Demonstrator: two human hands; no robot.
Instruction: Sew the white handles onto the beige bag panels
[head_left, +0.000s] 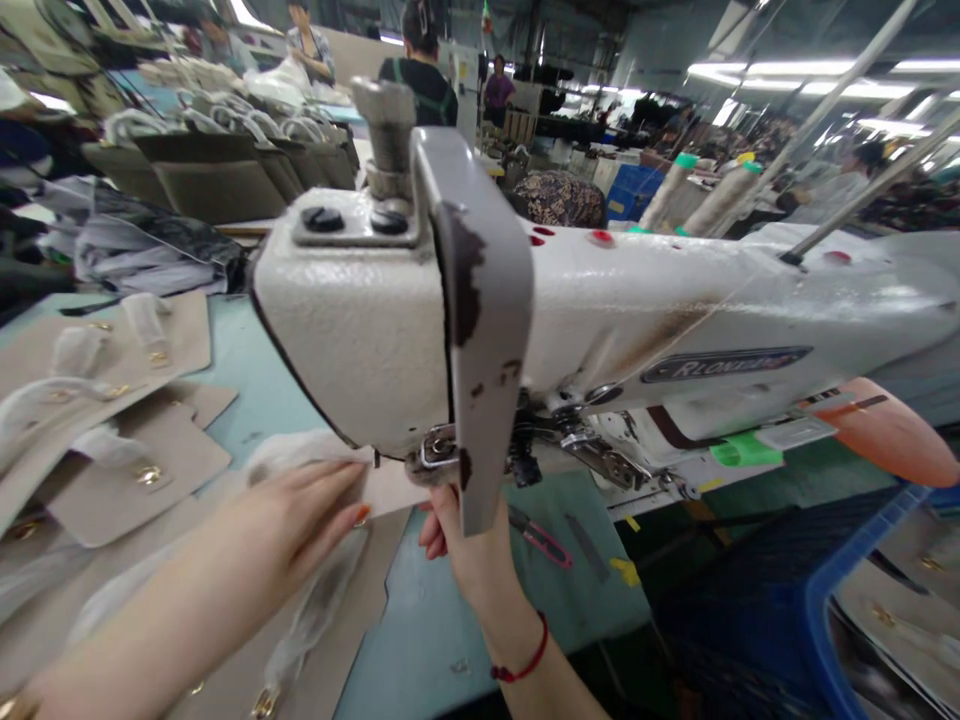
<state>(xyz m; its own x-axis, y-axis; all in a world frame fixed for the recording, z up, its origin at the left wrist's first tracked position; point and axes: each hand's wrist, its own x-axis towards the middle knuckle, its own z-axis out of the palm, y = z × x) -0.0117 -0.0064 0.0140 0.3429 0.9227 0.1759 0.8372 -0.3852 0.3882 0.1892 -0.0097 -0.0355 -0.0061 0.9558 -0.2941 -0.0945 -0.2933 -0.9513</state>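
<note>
A white sewing machine [360, 330] fills the middle, its head above a beige bag panel [394, 487]. My left hand [315, 515] lies on this panel left of the needle area, fingers stretched out and pressing flat. My right hand [472, 550] is just below the machine head, thumb and curled fingers closed at the panel's near edge; the grey metal bar [480, 330] hides part of it. Under my left forearm spread more beige panels [367, 600] with gold fittings and handles in whitish wrapping. The needle and stitching point are hidden.
Pink-handled snips [544, 540] lie on the tabletop to the right. A blue crate [750, 590] holding beige pieces stands lower right. Stacked beige panels [135, 470] cover the left side. Thread cones [667, 190] stand behind the machine; several people are farther back.
</note>
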